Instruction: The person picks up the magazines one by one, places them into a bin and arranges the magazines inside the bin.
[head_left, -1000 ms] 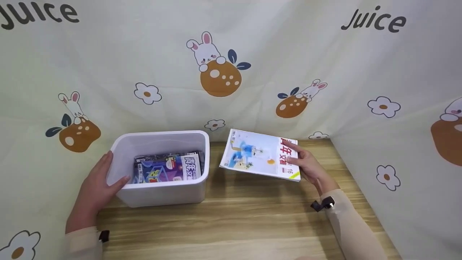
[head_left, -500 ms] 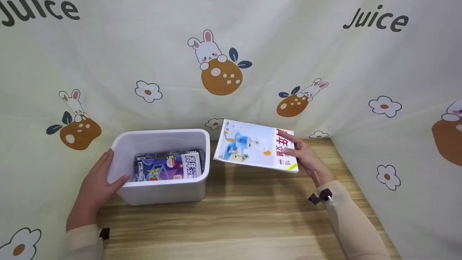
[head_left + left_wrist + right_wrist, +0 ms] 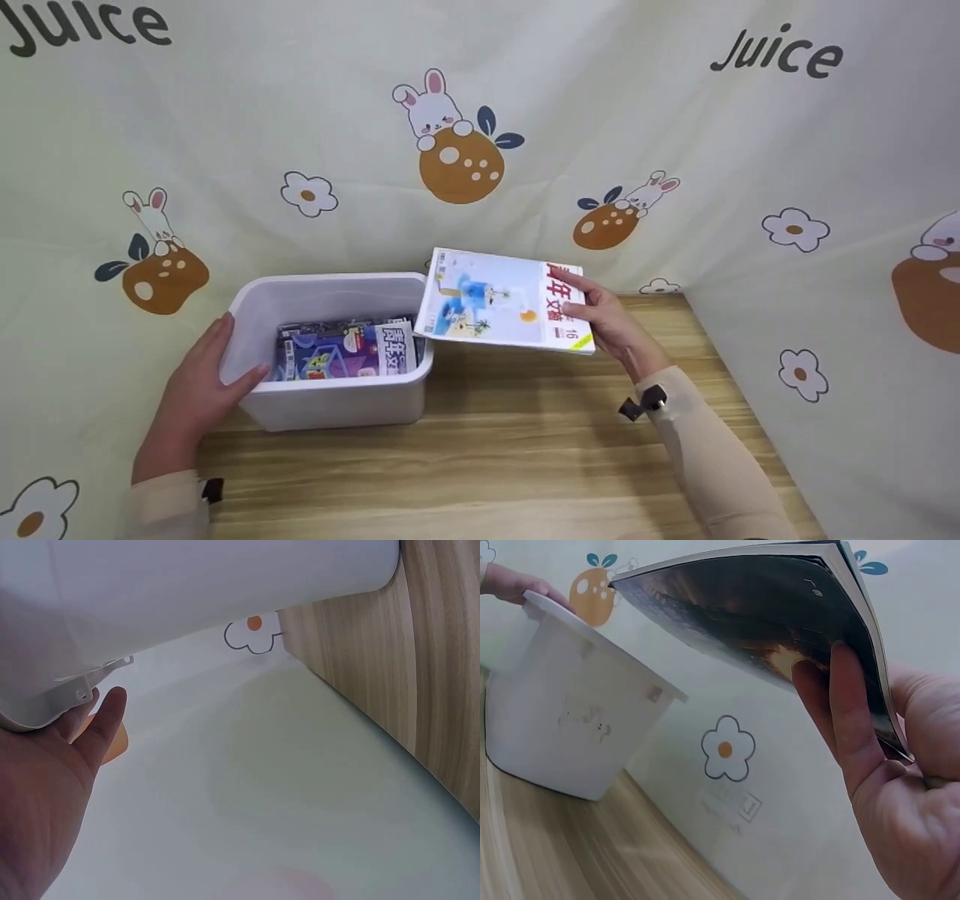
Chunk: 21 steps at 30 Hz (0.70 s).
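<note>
My right hand [image 3: 611, 322] pinches a white-covered magazine [image 3: 487, 300] by its right end, thumb on the cover and fingers beneath. In the right wrist view the magazine's dark back cover [image 3: 742, 615] shows, bowed slightly. Its left edge hangs just over the right rim of a white plastic bin [image 3: 337, 405]. At the bin's front left corner, my left hand [image 3: 199, 382] grips the rim, thumb over the front edge and fingers along the left side. Inside the bin lies a purple magazine [image 3: 337, 352] on top of other dark-edged ones, partly hidden by the front wall.
The bin stands on a wood-grain tabletop [image 3: 510, 457], against the back. A pale cloth [image 3: 352, 112] printed with rabbits, oranges and flowers closes off the back and both sides. Black straps [image 3: 652, 397] sit on both wrists.
My right hand has carried the white-covered magazine leftward and slightly up, from beside the bin to over its right rim. The left hand and the bin have stayed in place.
</note>
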Available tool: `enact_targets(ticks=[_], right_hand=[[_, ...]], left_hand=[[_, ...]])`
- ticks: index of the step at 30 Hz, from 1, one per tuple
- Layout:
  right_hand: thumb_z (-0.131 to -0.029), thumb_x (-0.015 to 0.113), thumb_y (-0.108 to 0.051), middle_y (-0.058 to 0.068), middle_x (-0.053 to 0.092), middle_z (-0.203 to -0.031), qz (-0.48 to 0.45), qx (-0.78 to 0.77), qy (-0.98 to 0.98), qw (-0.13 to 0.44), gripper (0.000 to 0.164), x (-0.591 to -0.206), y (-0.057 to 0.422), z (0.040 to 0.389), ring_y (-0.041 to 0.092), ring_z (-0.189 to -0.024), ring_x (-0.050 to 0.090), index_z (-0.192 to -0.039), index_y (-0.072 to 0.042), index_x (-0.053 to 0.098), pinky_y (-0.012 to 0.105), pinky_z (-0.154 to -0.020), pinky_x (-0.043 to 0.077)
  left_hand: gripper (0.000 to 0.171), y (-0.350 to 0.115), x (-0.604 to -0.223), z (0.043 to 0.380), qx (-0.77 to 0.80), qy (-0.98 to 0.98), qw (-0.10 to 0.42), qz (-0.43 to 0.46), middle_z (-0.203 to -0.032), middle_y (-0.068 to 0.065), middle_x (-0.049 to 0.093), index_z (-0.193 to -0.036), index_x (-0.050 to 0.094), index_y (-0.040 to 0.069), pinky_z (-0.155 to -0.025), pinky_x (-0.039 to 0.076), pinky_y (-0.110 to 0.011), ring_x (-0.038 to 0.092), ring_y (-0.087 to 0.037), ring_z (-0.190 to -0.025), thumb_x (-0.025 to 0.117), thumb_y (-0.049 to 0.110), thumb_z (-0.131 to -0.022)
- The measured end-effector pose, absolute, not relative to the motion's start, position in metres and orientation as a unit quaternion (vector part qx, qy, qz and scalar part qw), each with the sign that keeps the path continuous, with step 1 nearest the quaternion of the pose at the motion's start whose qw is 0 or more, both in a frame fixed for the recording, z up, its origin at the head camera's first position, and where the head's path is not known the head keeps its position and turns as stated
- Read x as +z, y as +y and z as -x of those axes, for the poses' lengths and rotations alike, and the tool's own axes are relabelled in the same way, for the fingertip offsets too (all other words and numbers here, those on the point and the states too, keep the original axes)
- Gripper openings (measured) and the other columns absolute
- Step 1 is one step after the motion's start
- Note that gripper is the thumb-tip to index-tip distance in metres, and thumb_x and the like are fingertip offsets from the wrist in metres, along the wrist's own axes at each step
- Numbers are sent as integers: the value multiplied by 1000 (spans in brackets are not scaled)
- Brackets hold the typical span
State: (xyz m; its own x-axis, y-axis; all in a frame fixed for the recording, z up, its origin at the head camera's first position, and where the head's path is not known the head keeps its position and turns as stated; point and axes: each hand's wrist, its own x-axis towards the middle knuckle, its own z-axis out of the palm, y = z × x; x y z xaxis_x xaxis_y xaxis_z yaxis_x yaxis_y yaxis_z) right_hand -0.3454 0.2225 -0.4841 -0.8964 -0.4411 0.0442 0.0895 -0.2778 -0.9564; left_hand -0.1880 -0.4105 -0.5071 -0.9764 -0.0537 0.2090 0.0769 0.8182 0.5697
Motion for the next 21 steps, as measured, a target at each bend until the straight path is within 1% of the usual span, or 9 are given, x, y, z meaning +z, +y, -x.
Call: enact_targets(ticks=[8,14,21], right_hand=[[-104,72,3,24,56,-150,179,-779,568,198,67,-477,187,352,33,-117,74,-166,-16,54,42,-92,68],[-103,70,7,24,58,-150,200,-776,559,212,68,-475,159,354,33,-116,75,-166,-13,53,41,-92,68],[-103,73,4,25,60,-148,212,-768,558,231,67,-470,136,355,34,-114,76,-165,-16,56,42,-92,68]], left_hand=[[111,-413,-510,188,-306,-945,115,5,-183,-25,13,-180,8,16,-116,21,-90,16,-59,-163,73,60,-101],[110,-412,-511,186,-304,-946,117,5,-182,-25,15,-179,10,14,-116,22,-89,17,-59,-163,72,61,-101],[111,-411,-509,187,-300,-947,116,9,-182,-25,14,-180,8,16,-115,22,-90,17,-60,-163,71,62,-101]])
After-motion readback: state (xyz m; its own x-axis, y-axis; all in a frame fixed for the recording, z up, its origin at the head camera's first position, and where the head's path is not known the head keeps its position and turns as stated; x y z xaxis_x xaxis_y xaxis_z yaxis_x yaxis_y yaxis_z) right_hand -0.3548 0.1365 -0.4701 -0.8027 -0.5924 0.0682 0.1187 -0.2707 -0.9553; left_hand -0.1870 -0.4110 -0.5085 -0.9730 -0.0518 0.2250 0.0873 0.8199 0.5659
